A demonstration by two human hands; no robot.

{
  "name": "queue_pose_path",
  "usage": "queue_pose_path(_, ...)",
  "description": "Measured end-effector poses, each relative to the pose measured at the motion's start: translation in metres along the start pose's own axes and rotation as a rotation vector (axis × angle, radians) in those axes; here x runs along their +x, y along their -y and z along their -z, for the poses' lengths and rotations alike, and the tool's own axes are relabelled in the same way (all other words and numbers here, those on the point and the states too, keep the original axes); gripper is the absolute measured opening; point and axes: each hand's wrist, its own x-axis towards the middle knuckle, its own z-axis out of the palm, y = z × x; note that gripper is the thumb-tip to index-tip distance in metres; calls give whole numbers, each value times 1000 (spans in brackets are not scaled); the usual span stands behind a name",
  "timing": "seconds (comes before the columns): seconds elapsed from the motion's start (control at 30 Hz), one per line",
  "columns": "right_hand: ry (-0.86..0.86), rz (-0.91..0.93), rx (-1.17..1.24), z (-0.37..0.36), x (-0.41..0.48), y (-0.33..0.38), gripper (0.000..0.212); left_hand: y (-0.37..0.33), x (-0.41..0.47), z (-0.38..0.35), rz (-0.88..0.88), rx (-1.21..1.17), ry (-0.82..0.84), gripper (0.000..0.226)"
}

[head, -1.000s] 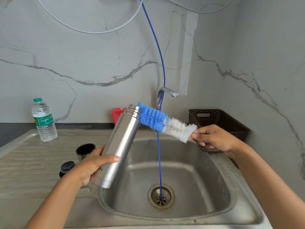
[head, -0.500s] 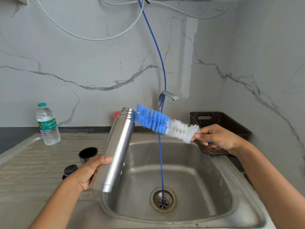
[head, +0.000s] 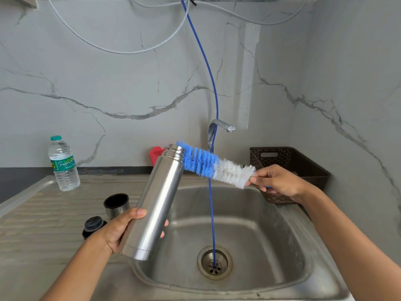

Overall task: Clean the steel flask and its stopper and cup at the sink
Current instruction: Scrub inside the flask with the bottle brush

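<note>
2 grips: left hand [head: 118,230] holds tilted flask [head: 156,200] over sink [head: 323,283] left edge, right hand [head: 280,183] pinches brush [head: 212,165]; centre bristles on mouth, push straight.

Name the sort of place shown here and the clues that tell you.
Probably a kitchen: a steel sink with a tap, a ribbed drainer beside it, and a marble-look wall behind.

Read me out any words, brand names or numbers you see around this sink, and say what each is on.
"Signa", then cut off by the curve: green label of the water bottle.
Small line under it: too blurred to read.
No lettering shows on the steel flask, cup, stopper or brush.
</note>
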Motion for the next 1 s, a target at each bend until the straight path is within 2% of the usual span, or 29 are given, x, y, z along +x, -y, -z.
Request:
queue_pose_path(0.17, -5, 71, 63, -22, 10, 4, 18, 3, 0, 1, 17, -8, 35, 123)
queue_pose_path(0.3, 10, 51, 88, -7, 2, -7, 19, 1, -1, 4, 37, -23, 44, 120)
queue_pose_path(0.4, -14, 58, 81, -11, 2, -8, 19, 0, 0, -5, 71, -13, 69, 109)
queue_pose_path(0.5, -67, 139, 4, -19, 4, 0, 28, -1, -1, -7, 98, 16, 12, 89)
queue_pose_path(0.57, -165, 196, -168, -9, 1, 2, 36, -3, -2, -7, 73, 84, -76, 98)
queue_pose_path(0.63, -358, 244, -456, 3, -5, -1, 39, -5, -1, -10, 73, 187, -191, 102)
queue_pose_path(0.7, -589, 337, -655, 7, -14, -4, 26, -7, 0, -16, 61, 282, -283, 92)
queue_pose_path(0.73, -672, 392, -727, 4, -19, -3, 15, -8, 2, -19, 56, 344, -309, 94)
queue_pose_path(0.77, -726, 456, -813, 0, -23, -1, 16, -8, 3, -21, 41, 404, -334, 99)
queue_pose_path(0.87, -703, 620, -1096, -9, -27, 8, 29, -7, 7, -25, -32, 624, -460, 89)
queue_pose_path(1.0, -638, 637, -1268, -16, -19, 28, 23, -8, 13, -37, -96, 1236, -683, 78)
